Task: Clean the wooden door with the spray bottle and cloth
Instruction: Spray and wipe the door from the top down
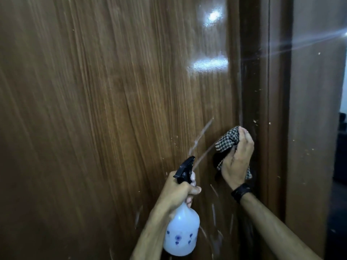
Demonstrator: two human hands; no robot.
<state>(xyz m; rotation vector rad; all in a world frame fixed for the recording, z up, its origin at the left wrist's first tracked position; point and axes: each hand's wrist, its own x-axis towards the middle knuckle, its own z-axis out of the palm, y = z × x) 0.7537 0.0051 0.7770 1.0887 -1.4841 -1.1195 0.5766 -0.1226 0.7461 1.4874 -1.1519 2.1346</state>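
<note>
Right now my left hand (178,190) has its grip curled round the neck of the spray bottle (181,231), one finger on the trigger, nozzle aimed up at the door (112,109). My right hand (237,158) has its grip bunched round the checked cloth (226,140), pressed to the wood near the frame (262,91). Streaks of spray fly between them. Best, I judge, to mist lightly and wipe along the grain before drips run.
</note>
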